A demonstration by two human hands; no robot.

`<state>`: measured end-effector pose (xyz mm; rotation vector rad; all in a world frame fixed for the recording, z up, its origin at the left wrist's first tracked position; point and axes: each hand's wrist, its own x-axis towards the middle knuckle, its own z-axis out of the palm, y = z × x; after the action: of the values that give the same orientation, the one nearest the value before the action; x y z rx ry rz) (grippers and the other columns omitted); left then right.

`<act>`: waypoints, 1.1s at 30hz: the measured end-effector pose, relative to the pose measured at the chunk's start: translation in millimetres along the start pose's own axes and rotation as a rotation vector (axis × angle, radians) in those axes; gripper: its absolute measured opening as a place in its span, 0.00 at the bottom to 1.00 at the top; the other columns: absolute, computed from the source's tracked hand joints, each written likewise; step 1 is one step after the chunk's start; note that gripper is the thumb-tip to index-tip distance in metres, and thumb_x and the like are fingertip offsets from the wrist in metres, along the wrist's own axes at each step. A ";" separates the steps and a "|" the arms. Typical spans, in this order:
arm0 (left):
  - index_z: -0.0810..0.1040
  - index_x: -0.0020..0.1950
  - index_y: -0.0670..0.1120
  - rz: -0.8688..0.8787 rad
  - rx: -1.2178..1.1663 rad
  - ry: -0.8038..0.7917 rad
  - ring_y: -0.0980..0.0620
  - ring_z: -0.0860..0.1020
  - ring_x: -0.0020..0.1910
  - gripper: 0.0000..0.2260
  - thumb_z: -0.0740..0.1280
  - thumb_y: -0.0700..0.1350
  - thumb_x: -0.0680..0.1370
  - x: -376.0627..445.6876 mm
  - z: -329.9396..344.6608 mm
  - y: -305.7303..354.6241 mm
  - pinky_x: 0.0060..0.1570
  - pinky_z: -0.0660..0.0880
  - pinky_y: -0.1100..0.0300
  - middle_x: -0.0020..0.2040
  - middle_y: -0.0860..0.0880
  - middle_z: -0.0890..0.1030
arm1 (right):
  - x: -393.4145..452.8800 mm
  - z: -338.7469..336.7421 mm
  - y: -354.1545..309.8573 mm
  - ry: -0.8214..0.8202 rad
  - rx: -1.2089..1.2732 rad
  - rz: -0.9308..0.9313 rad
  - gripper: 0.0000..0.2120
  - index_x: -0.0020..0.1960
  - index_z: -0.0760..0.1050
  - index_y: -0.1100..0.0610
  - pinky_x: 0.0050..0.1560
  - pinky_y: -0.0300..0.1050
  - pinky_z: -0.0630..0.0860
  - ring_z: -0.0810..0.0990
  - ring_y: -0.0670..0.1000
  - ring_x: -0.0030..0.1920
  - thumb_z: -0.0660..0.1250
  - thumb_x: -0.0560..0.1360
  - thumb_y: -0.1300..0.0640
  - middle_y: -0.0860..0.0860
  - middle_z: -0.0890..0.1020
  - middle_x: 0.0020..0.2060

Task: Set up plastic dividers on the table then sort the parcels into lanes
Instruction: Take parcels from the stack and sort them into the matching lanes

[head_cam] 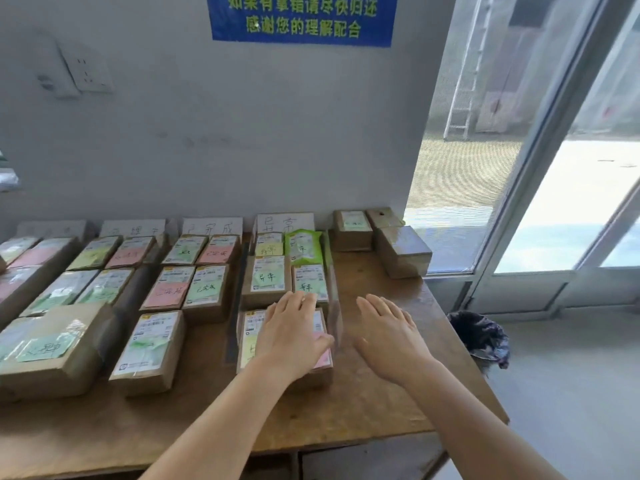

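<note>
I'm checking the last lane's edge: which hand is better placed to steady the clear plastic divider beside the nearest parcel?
Right. The right hand hovers open just to the right of the clear plastic divider, with nothing under it. The left hand lies flat on the nearest brown cardboard parcel.

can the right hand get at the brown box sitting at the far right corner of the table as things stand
Probably yes. The right hand hovers open over bare tabletop, holding nothing, and the table between it and the brown box looks free of parcels. The clear divider stands off to its left.
</note>
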<state>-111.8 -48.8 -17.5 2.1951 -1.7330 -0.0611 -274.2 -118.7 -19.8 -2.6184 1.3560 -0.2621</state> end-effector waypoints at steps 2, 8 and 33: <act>0.55 0.77 0.49 0.023 -0.006 0.006 0.50 0.56 0.75 0.35 0.64 0.60 0.76 11.7 3.3 13.4 0.73 0.52 0.53 0.76 0.50 0.60 | 1.4 -5.1 15.8 0.008 0.001 0.020 0.33 0.77 0.50 0.52 0.74 0.49 0.49 0.50 0.50 0.76 0.61 0.77 0.46 0.48 0.55 0.76; 0.54 0.78 0.49 0.078 -0.052 -0.006 0.50 0.55 0.76 0.34 0.62 0.61 0.77 67.0 10.4 41.8 0.73 0.54 0.52 0.77 0.50 0.59 | 26.4 -21.5 55.0 0.046 0.009 0.088 0.33 0.77 0.49 0.51 0.73 0.49 0.48 0.48 0.50 0.76 0.61 0.77 0.45 0.48 0.53 0.77; 0.51 0.78 0.47 0.017 -0.163 -0.331 0.49 0.54 0.76 0.34 0.63 0.56 0.78 271.0 128.9 119.9 0.71 0.56 0.53 0.78 0.49 0.54 | 201.4 3.0 223.1 -0.069 0.316 0.454 0.38 0.77 0.46 0.58 0.70 0.50 0.57 0.56 0.57 0.74 0.63 0.77 0.47 0.55 0.56 0.76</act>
<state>-186.4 -360.8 -56.1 2.1416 -1.8386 -0.5702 -334.8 -410.2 -61.5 -1.9875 1.6772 -0.2864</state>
